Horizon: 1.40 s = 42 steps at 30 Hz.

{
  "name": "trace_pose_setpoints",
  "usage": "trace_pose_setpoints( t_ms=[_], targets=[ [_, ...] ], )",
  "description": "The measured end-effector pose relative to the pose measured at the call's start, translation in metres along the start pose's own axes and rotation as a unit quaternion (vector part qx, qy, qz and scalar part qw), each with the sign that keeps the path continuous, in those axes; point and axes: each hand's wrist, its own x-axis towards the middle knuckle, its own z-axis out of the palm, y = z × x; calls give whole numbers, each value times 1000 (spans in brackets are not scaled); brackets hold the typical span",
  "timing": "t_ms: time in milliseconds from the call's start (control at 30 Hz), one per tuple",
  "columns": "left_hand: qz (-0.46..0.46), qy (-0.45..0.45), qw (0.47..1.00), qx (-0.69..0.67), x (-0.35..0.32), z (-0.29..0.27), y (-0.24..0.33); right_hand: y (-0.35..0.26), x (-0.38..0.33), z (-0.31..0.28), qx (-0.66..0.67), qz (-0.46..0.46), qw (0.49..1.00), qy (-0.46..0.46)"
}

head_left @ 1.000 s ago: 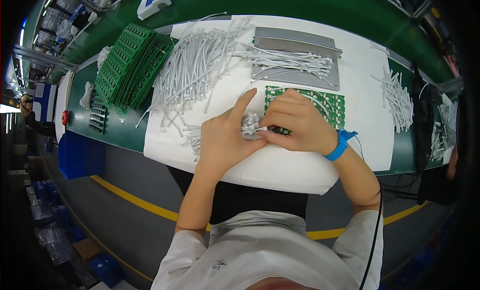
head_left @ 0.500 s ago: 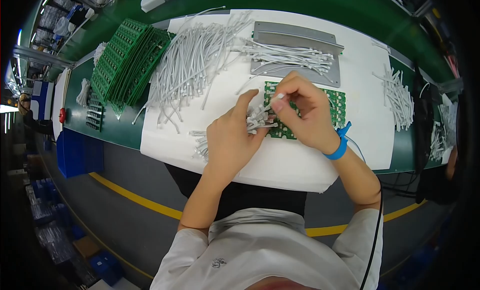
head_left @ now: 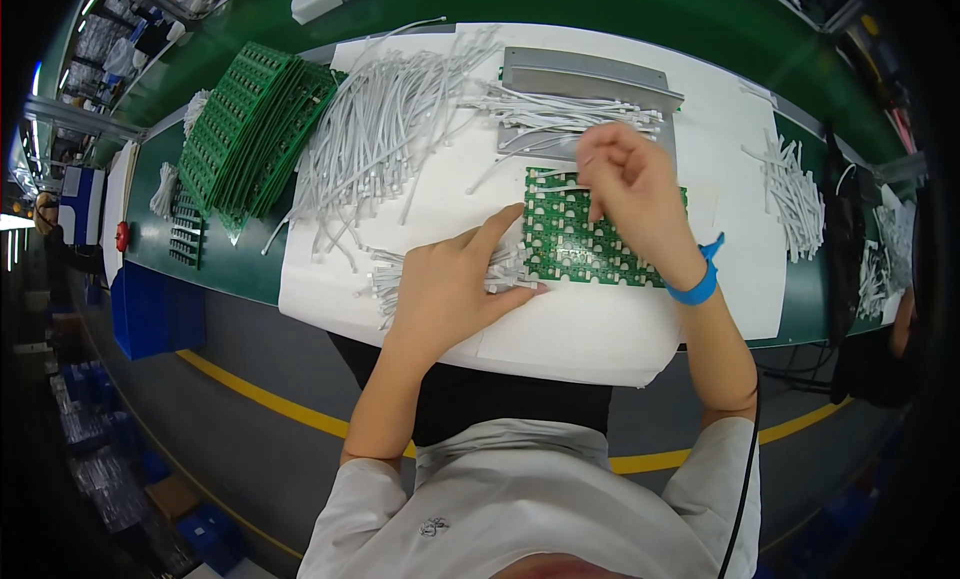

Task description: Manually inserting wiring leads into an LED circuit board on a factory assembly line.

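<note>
A green circuit board [head_left: 575,241] with rows of small parts lies flat on the white sheet before me. Over its upper part is my right hand [head_left: 635,194], fingers curled in. A thin white cable [head_left: 560,188] runs from the board's upper left corner to these fingers, which seem closed on it; its far end is hidden. My left hand [head_left: 450,294] rests left of the board, around a bunch of white cables [head_left: 508,267]. Connector ends show between its stretched index finger and thumb; the other fingers are hidden. The index fingertip is at the board's left edge.
Stacked green boards [head_left: 245,129] lean at the far left. Beside them spreads a large heap of white cables [head_left: 375,119]. A grey metal plate [head_left: 590,74] with more cables lies behind the board. Another cable pile [head_left: 795,199] is at right. A blue wrist strap [head_left: 697,287] circles my right wrist.
My hands have moved apart. The right hand went up and right over the board, and the left lowered with the cable bunch. More of the board now shows, with a cable across its upper left.
</note>
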Motion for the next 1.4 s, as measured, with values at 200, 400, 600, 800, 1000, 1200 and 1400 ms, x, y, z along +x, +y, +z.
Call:
trace_pose_setpoints(
  t_ms=[200, 400, 600, 800, 1000, 1200, 1400],
  targets=[
    [32, 12, 999, 10, 0, 6, -4, 11, -10, 13, -310, -148, 938, -50],
    [22, 8, 1000, 14, 5, 5, -1, 10, -8, 10, -316, -132, 938, -61],
    [64, 57, 996, 25, 5, 14, -6, 11, -8, 14, -318, -124, 938, -59],
    [45, 41, 998, 18, 3, 15, -3, 14, -13, 19, -355, -133, 924, -46],
    [41, 33, 998, 30, 3, 15, -2, 16, -15, 20, -375, -142, 915, -45],
    [44, 37, 998, 25, 3, 17, -4, 14, -17, 22, -358, -113, 926, -36],
    [48, 44, 997, 30, 3, 16, -3, 14, -17, 23, -343, -110, 933, -24]
  ],
)
